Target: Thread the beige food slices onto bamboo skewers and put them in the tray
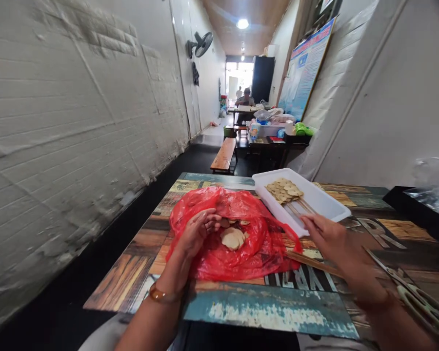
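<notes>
My left hand (pixel 201 230) is over the left side of a crumpled red plastic bag (pixel 190 207), its fingers loosely bent and apart, holding nothing I can see. Inside the bag's opening lie pale round slices (pixel 233 238). My right hand (pixel 327 236) is at the near edge of a white plastic tray (pixel 325 204), fingers closed around the ends of thin skewers (pixel 296 209). Flat, pale slices threaded on skewers (pixel 283 190) lie in the tray's left part. Beneath the right hand, a bundle of bare wooden sticks (pixel 310 262) rests beside the bag.
Scissors (pixel 413 295) lie on the wood-patterned table (pixel 274 309) at right. A black box (pixel 406 209) with clear plastic is at the right edge. Beyond are a bench (pixel 224 153), a cluttered second table (pixel 267 141) and a seated person (pixel 246 100).
</notes>
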Action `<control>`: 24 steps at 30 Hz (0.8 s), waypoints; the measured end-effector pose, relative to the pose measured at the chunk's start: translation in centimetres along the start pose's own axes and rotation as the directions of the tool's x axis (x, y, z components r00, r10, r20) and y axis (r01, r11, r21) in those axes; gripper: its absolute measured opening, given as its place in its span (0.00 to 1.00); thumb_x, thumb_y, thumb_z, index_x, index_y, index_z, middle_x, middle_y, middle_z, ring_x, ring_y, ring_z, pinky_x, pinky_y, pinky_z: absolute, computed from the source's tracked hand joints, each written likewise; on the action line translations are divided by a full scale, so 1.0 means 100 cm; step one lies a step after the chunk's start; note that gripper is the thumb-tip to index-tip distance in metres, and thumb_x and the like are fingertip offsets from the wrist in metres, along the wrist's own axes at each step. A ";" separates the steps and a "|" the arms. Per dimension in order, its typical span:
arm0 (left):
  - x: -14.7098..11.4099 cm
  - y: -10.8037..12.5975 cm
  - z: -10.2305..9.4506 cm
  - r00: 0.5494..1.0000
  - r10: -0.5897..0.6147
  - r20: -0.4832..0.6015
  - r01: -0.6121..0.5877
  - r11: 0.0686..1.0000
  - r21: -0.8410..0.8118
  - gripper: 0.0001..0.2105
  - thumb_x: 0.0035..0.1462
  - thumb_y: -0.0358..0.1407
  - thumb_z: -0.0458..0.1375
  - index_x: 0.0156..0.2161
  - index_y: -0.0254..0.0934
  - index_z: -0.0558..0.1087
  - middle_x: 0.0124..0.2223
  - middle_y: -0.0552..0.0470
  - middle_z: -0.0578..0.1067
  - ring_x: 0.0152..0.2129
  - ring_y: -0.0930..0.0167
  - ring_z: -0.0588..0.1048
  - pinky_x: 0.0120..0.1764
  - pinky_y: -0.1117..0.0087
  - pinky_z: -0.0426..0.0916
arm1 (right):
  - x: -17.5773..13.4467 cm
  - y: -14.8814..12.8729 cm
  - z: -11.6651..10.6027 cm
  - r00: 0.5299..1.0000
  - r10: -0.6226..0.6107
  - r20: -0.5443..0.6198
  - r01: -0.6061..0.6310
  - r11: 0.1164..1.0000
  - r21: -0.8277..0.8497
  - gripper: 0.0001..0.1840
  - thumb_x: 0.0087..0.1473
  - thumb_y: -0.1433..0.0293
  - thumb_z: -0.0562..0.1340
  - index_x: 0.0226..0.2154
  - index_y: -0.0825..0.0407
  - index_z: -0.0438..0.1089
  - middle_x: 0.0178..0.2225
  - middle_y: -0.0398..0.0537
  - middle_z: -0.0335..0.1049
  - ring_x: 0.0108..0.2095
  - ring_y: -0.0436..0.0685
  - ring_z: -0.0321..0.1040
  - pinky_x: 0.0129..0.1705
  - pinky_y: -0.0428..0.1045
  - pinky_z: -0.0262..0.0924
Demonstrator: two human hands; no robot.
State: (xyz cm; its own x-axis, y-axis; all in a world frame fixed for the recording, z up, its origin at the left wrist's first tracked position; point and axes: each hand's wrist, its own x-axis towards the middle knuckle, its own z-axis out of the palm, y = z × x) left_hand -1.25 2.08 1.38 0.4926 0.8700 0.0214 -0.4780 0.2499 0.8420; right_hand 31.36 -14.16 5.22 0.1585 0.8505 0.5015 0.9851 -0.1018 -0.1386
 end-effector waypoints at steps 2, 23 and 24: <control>-0.001 -0.001 0.000 1.000 0.012 0.013 -0.012 1.000 -0.003 0.19 0.53 0.42 0.60 0.45 0.31 0.72 0.38 0.43 0.77 0.30 0.69 0.75 0.38 0.66 0.69 | -0.039 -0.008 0.008 0.998 -0.048 0.027 0.045 0.993 0.105 0.20 0.64 0.61 0.48 0.40 0.50 0.72 0.38 0.50 0.77 0.36 0.56 0.74 0.38 0.47 0.63; -0.102 -0.040 0.065 1.000 0.015 0.008 -0.017 0.962 0.273 0.21 0.45 0.47 0.65 0.40 0.32 0.73 0.31 0.46 0.77 0.22 0.73 0.72 0.29 0.71 0.64 | -0.112 0.002 0.056 0.984 -0.155 -0.086 0.143 0.981 -0.130 0.12 0.64 0.70 0.50 0.40 0.52 0.69 0.36 0.52 0.72 0.35 0.57 0.69 0.38 0.51 0.58; -0.107 -0.042 0.069 1.000 0.015 -0.002 -0.014 0.959 0.284 0.21 0.45 0.47 0.64 0.40 0.32 0.73 0.32 0.46 0.77 0.22 0.74 0.71 0.29 0.71 0.64 | -0.113 -0.001 0.054 0.981 -0.168 -0.091 0.156 0.979 -0.131 0.13 0.64 0.69 0.49 0.41 0.52 0.68 0.36 0.52 0.72 0.35 0.57 0.69 0.38 0.51 0.58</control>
State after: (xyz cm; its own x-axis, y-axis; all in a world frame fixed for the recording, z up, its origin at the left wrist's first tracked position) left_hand 0.49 -11.17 1.34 0.4840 0.8744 0.0337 -0.2588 0.1063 0.9601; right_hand 29.14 -20.98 -5.03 -0.0043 0.8048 0.5935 0.9979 -0.0347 0.0543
